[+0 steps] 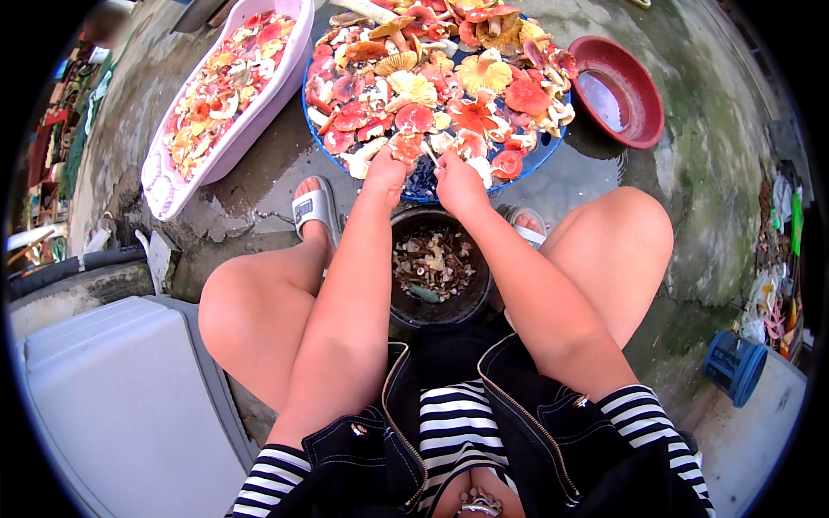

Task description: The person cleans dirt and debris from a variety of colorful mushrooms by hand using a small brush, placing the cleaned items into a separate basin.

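Observation:
Both my hands meet over the near edge of a wide blue-rimmed round tray (546,157), heaped with red-capped and yellow-gilled mushrooms (484,74). My left hand (385,175) is closed on a mushroom (404,144) with a reddish cap. Close beside it, my right hand (462,183) is closed, fingers pinched around a thin pale piece (428,153) that I cannot make out. Below my hands, between my feet, stands a dark round bucket (406,304) with pale and brown scraps (436,259) in it.
A long pink tub (237,154) full of mushroom pieces stands at the far left. At the right of the tray sits a red basin (649,108) with some liquid. A grey box (121,388) is near left; a blue container (734,367) lies at right. The concrete floor looks wet.

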The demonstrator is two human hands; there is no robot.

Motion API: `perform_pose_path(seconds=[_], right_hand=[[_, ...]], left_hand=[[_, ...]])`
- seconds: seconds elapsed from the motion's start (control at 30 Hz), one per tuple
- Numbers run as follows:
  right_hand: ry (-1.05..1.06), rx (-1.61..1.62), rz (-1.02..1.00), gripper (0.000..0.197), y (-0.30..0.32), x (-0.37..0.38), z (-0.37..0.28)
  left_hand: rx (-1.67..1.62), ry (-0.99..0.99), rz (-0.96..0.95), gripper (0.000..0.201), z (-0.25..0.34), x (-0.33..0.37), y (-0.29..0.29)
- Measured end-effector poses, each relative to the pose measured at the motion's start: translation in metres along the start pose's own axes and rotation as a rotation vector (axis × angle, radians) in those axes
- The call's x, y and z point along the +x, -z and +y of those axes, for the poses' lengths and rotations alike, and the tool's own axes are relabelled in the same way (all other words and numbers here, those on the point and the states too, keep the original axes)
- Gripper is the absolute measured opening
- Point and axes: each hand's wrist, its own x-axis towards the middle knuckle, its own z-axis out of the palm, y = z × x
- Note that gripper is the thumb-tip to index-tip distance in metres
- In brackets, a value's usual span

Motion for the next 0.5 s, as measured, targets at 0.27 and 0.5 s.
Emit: perform_pose_path(seconds=[0.27, 0.5], right_hand=[[-0.003, 0.018, 0.022, 0.018, -0.005, 0.007, 0.002], [-0.050, -0.058, 0.064, 0.019, -0.001, 0.006, 0.003]], left_hand=[[0.110, 0.114, -0.200, 0.044, 0.002, 0.009, 0.006], [0.051, 0.127, -0.249, 0.042, -0.004, 0.010, 0.013]])
